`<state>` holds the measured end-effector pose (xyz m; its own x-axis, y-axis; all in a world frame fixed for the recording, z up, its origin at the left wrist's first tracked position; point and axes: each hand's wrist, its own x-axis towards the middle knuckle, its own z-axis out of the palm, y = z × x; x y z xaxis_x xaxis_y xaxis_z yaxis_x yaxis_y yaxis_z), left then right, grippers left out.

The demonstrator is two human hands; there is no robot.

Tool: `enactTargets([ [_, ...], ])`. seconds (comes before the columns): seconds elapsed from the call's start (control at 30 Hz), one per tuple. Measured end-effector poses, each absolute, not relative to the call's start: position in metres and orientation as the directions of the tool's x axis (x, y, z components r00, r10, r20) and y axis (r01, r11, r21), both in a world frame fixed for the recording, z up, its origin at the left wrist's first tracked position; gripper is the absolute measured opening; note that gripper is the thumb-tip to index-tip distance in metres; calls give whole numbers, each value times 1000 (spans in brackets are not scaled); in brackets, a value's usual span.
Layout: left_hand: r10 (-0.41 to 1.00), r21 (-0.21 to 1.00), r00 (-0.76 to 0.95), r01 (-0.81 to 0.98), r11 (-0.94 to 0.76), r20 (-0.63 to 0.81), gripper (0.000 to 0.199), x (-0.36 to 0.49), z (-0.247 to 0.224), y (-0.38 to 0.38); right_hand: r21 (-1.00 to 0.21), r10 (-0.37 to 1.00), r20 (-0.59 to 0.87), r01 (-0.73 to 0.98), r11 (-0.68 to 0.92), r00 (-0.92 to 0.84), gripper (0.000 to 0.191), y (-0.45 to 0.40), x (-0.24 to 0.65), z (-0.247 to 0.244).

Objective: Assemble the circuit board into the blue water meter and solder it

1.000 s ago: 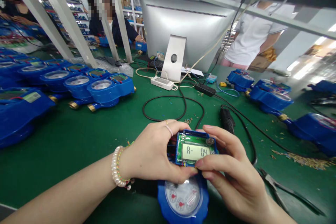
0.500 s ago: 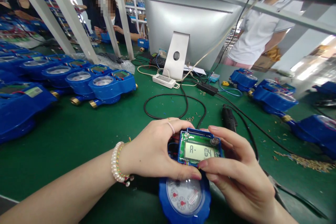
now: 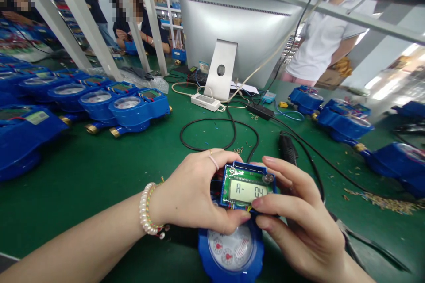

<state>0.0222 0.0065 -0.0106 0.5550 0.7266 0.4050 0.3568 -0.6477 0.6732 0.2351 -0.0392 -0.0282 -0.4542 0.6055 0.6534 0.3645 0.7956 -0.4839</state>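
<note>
A blue water meter [image 3: 204, 254] with a round dial stands in front of me. At its far end sits a display module [image 3: 229, 185], a green circuit board in a blue frame, its screen reading "A- 04". My left hand [image 3: 192, 190] grips the module's left side, thumb at the near edge and fingers behind. My right hand [image 3: 305, 216] closes round its right side, with the index fingertip at the lower right corner by some thin coloured wires. The right hand's other fingertips are partly hidden behind the module.
Several blue meters [image 3: 139, 108] line the left; more meters [image 3: 345, 121] lie at right. A monitor [image 3: 239, 22] stands at the back, with a looped black cable [image 3: 181, 135] before it. Pliers [image 3: 375, 247] and a pile of small screws [image 3: 381, 201] lie at right. Co-workers [image 3: 139, 31] are beyond.
My right index finger has shifted slightly over the lower right of the screen, and coloured wires now show beside it. Both hands stay on the module. The whole view has drifted slightly.
</note>
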Motion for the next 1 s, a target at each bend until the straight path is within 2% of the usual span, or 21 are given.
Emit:
enactTargets([
  [0.1, 735, 685, 558, 360, -633, 386, 53, 22, -10, 7, -485, 603, 653, 358, 798, -459, 20, -39, 234, -28],
  [0.2, 744, 701, 542, 350, -622, 390, 60, 22, -10, 8, -483, 601, 651, 359, 799, -463, 17, -39, 234, -28],
  [0.43, 739, 724, 564, 326, -608, 368, 61, 20, -12, 9, -470, 605, 647, 382, 795, -464, 21, -39, 236, -28],
  [1.0, 718, 772, 619, 269, -575, 319, 47, 16, -9, 11, -423, 593, 661, 424, 801, -460, 15, -38, 234, -23],
])
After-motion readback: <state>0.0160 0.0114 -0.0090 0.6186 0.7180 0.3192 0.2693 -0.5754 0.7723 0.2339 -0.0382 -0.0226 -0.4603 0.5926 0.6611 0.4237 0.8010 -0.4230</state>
